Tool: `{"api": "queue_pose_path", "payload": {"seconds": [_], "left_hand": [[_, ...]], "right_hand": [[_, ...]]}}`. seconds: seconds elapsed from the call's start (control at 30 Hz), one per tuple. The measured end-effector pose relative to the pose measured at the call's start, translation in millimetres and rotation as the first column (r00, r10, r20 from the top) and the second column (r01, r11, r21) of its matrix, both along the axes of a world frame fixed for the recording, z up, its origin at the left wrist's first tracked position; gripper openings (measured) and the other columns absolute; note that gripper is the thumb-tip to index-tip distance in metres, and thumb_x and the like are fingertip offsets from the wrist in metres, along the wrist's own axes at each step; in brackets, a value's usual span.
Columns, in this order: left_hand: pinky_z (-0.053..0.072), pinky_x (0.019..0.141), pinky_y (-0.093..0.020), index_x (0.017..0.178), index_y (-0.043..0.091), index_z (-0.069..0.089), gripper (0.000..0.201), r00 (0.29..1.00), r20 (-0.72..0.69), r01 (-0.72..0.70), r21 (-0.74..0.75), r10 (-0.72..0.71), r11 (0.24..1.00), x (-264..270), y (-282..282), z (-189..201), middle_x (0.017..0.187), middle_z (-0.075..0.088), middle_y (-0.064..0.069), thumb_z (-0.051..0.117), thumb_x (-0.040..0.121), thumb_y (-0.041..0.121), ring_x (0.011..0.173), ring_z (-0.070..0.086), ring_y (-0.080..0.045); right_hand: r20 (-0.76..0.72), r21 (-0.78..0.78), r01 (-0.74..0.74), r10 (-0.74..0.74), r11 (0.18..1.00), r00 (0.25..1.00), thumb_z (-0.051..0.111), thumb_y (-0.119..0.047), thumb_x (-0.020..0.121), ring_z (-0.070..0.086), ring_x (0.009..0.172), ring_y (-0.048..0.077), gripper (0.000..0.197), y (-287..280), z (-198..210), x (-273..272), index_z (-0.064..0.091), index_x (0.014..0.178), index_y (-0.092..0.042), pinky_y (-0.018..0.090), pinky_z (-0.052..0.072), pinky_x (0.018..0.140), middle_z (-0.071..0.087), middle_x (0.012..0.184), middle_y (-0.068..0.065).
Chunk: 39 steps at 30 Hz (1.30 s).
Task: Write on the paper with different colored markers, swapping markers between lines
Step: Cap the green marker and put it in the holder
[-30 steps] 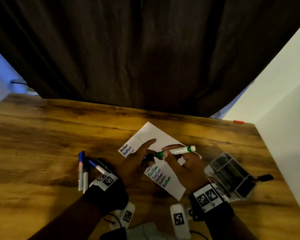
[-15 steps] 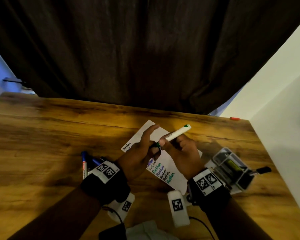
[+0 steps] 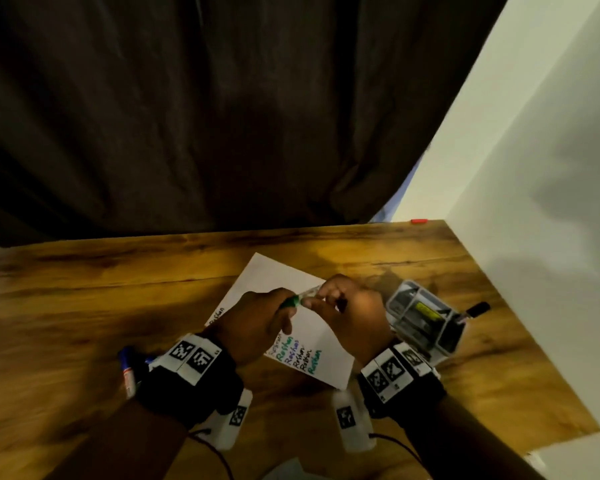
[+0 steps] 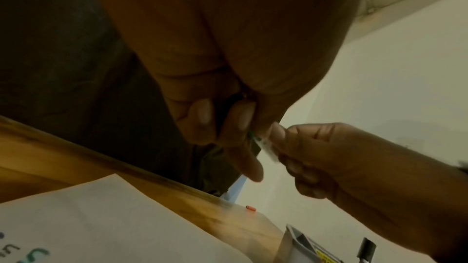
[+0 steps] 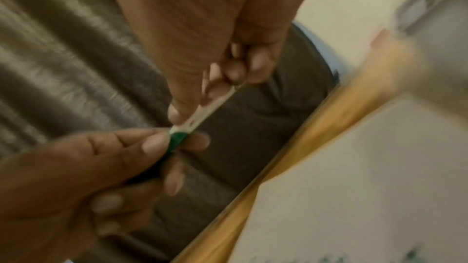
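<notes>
The white paper [image 3: 274,275] lies on the wooden table with several lines of green, purple and black writing near its front end. Both hands hold the green marker [image 3: 309,293] just above it. My left hand [image 3: 288,303] curls round the green cap end [image 5: 178,139], and my right hand [image 3: 314,297] pinches the white barrel [image 5: 210,107]. Cap and barrel meet between the two hands; a gap between them cannot be made out. In the left wrist view the barrel [image 4: 266,146] runs into my right hand [image 4: 291,147]. The marker's tip is hidden.
Blue-capped markers [image 3: 129,368] lie on the table left of my left wrist. A grey compartment organizer [image 3: 426,320] stands right of the paper, with a black object [image 3: 478,308] beside it. A small red thing [image 3: 418,221] sits at the far table edge. A dark curtain hangs behind, a white wall at right.
Both hands rose and drew together over the paper. My left fingers, stretched before, now curl round the green cap. The marker's barrel now sits deeper in my right hand.
</notes>
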<state>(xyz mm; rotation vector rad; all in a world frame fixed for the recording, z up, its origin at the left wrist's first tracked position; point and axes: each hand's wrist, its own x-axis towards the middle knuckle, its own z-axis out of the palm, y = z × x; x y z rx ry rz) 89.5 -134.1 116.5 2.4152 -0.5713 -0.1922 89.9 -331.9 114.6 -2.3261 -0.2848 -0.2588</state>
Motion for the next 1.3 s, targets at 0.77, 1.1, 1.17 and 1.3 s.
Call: {"api": "queue_pose_path", "payload": {"seconds": [0.77,1.1,1.17,1.3], "left_hand": [[0.046,0.071,-0.020,0.124,0.030,0.053,0.030,0.994,-0.069,-0.086,-0.104,0.080,0.991,50,-131,-9,0.082,0.067,0.014,0.048,0.098,0.044,0.074,0.060,0.004],[0.051,0.077,-0.027,0.126,0.031,0.051,0.032,0.984,-0.114,-0.143,-0.022,0.139,0.990,51,-138,-24,0.081,0.068,0.014,0.047,0.098,0.046,0.073,0.062,-0.001],[0.052,0.077,-0.028,0.126,0.031,0.051,0.032,0.982,-0.118,-0.151,-0.020,0.147,0.988,50,-137,-25,0.082,0.068,0.014,0.047,0.098,0.046,0.073,0.061,-0.001],[0.052,0.080,-0.029,0.126,0.031,0.052,0.031,0.980,-0.111,-0.168,-0.012,0.166,0.986,49,-133,-25,0.081,0.067,0.014,0.046,0.098,0.045,0.075,0.061,-0.002]], "right_hand": [[-0.136,0.096,0.430,-0.416,0.898,0.899,0.069,-0.028,0.088,0.056,0.056,0.016,0.027,-213,-1,43,0.057,0.072,-0.009,0.022,0.041,0.056,0.060,0.060,0.003],[-0.195,-0.216,0.334,-0.376,0.918,0.906,0.072,-0.031,0.083,0.048,0.056,-0.007,0.013,-219,-3,62,0.065,0.075,-0.024,0.004,0.033,0.044,0.056,0.062,-0.016],[-0.204,-0.194,0.325,-0.362,0.926,0.909,0.073,-0.029,0.082,0.048,0.059,-0.012,0.006,-220,-2,62,0.068,0.080,-0.025,-0.002,0.036,0.048,0.060,0.068,-0.016],[-0.202,-0.188,0.318,-0.354,0.929,0.913,0.074,-0.028,0.081,0.049,0.062,-0.011,0.013,-219,-2,61,0.071,0.092,-0.021,0.000,0.032,0.054,0.061,0.076,-0.013]]}}
